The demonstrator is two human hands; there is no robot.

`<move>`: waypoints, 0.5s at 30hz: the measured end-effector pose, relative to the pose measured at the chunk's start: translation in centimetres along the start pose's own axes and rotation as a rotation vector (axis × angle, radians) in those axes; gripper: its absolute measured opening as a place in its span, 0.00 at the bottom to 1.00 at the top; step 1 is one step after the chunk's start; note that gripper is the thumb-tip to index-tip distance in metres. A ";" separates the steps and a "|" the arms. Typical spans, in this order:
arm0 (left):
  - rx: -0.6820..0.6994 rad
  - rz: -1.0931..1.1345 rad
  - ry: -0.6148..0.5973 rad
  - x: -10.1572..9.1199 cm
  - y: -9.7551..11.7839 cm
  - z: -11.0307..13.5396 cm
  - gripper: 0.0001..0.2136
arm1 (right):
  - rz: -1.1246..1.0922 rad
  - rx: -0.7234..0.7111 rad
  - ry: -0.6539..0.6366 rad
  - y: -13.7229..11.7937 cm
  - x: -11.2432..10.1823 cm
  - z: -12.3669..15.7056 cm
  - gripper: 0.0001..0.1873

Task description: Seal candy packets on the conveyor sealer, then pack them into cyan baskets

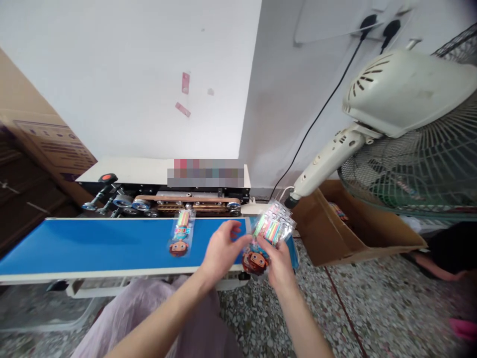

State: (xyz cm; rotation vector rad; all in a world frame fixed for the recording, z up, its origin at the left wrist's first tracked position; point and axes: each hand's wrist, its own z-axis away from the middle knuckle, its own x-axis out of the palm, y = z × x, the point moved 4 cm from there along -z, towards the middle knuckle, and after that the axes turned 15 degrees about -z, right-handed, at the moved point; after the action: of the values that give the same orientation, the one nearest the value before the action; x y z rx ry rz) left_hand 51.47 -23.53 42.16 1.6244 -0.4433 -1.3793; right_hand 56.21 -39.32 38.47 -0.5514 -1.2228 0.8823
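Observation:
In my right hand (280,261) is a fanned stack of clear plastic packets (269,227), my thumb pressed across the front one. Each packet has pastel-coloured sticks in its upper part and a brown cartoon face at the bottom. My left hand (222,251) is just left of the stack, over the belt's right end; its fingers are half curled with a gap to the thumb, whose tip reaches the packets' edge. Whether it touches them I cannot tell. A single packet (181,233) of the same kind lies on the blue conveyor belt (122,243), its top at the sealing machine (194,201).
A fan (402,94) on a pale post stands at the right. Beneath it is an open cardboard box (357,238) with packets inside. Another person's foot (436,266) shows at the right edge. A clear plastic bin (48,311) sits under the belt at left.

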 end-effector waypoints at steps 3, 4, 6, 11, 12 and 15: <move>-0.008 0.089 -0.098 3.0 0.8 -1.2 0.16 | -0.019 -0.009 0.008 0.4 -0.1 0.0 0.25; -0.006 0.151 -0.142 3.6 0.8 -1.7 0.14 | -0.039 -0.001 0.015 0.3 -0.2 0.0 0.25; 0.008 0.258 -0.205 4.4 0.3 -2.4 0.11 | -0.064 0.025 0.022 0.1 -0.4 -0.1 0.25; 0.004 0.287 -0.141 4.8 -1.1 -3.5 0.07 | -0.019 0.006 0.000 -1.1 -0.4 -1.0 0.26; 0.001 0.287 -0.115 4.9 -1.2 -3.6 0.06 | -0.020 -0.011 -0.007 -1.2 -0.4 -1.3 0.26; -0.002 0.280 -0.053 5.1 -1.2 -3.8 0.07 | -0.030 -0.037 -0.021 -1.3 -0.1 -2.1 0.27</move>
State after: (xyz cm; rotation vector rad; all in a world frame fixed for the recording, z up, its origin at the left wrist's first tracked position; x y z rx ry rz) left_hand 56.13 -25.23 38.01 1.4639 -0.6730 -1.2123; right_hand 58.55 -39.90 38.84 -0.5533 -1.2656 0.8437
